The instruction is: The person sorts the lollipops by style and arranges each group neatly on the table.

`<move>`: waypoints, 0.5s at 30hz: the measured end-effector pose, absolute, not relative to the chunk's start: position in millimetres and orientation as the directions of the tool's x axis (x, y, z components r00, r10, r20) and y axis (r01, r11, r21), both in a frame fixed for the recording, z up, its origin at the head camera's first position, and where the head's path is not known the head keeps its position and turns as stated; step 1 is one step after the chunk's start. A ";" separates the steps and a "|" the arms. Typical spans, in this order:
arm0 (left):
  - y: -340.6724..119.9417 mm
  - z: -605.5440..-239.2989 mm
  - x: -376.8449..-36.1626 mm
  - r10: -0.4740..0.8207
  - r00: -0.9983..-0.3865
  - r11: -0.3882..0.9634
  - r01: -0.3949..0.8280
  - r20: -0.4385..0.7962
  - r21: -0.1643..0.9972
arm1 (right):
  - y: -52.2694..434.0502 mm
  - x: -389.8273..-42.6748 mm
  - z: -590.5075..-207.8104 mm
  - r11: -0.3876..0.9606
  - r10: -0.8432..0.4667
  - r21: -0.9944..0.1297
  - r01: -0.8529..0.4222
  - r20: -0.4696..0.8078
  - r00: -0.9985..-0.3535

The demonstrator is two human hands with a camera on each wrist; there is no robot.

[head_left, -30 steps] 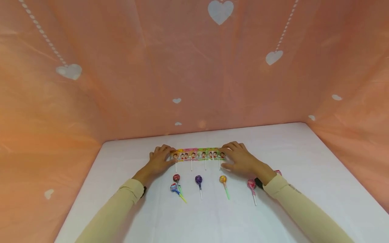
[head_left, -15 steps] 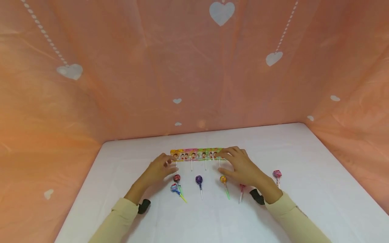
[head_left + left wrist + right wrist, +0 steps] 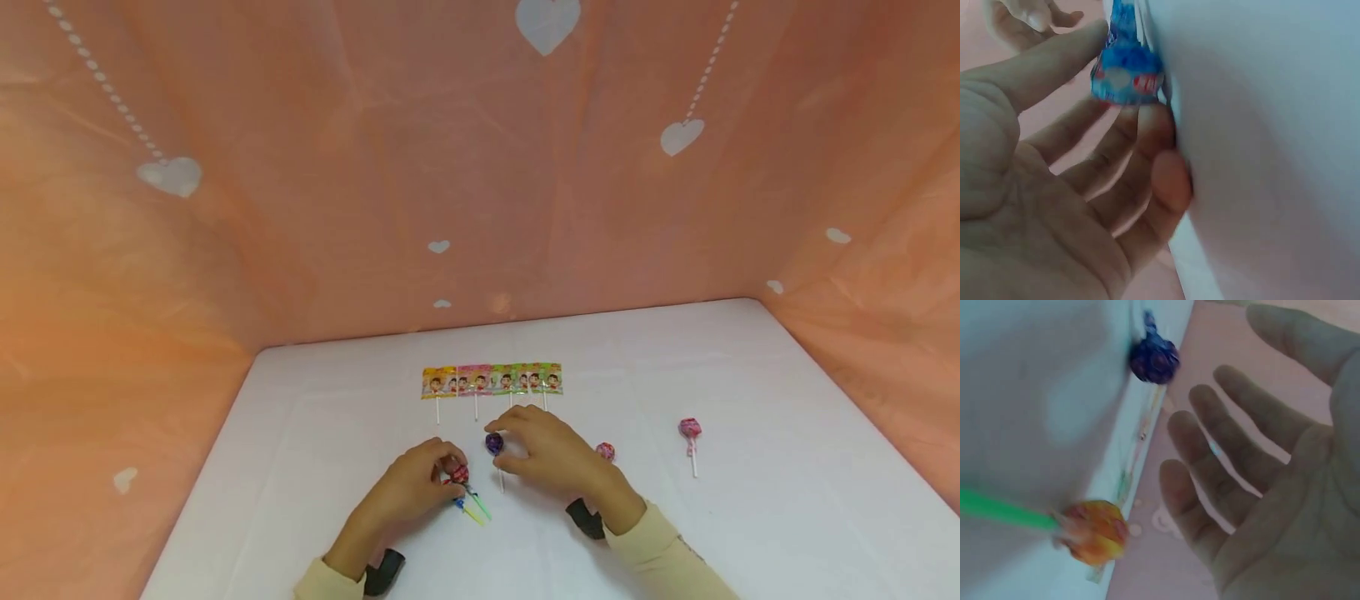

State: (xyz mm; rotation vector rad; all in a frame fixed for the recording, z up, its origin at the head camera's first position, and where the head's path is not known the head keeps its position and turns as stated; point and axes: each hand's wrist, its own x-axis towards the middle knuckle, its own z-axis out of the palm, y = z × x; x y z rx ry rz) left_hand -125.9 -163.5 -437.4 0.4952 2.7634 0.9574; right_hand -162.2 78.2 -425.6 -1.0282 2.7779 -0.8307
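Observation:
My left hand (image 3: pixel 422 477) pinches a red lollipop (image 3: pixel 460 474) with a green stick and a blue lollipop (image 3: pixel 1127 74) with a yellow stick. In the left wrist view, thumb and fingers lie on either side of the blue wrapper. My right hand (image 3: pixel 551 450) hovers with spread fingers around a purple lollipop (image 3: pixel 493 443); the right wrist view shows them apart from it. An orange lollipop (image 3: pixel 1095 532) on a green stick is below the right hand, hidden in the head view.
Several flat-wrapped lollipops (image 3: pixel 474 381) lie in a row behind the hands. One pink lollipop (image 3: pixel 605 451) is partly hidden by my right hand, another (image 3: pixel 690 428) lies farther right. Patterned orange cloth (image 3: pixel 495 208) walls in the white table (image 3: pixel 750 375).
Both hands have left the flat-wrapped row and come nearer. My left hand has taken hold of the red and blue lollipops, which have shifted right and nearer. My right hand has moved left over the purple one.

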 end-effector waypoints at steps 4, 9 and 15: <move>-156.8 -437.5 -122.4 0.322 -0.946 0.771 0.240 -0.037 0.590 | 71.1 -162.5 -434.9 0.661 -0.609 -0.483 -0.574 0.102 -0.787; -154.5 -439.3 -123.6 0.312 -0.950 0.754 0.234 -0.021 0.614 | 66.7 -165.3 -442.6 0.677 -0.584 -0.466 -0.570 0.131 -0.801; -154.9 -436.5 -125.2 0.321 -0.947 0.723 0.234 -0.016 0.649 | 68.3 -168.1 -443.7 0.673 -0.572 -0.475 -0.567 0.151 -0.806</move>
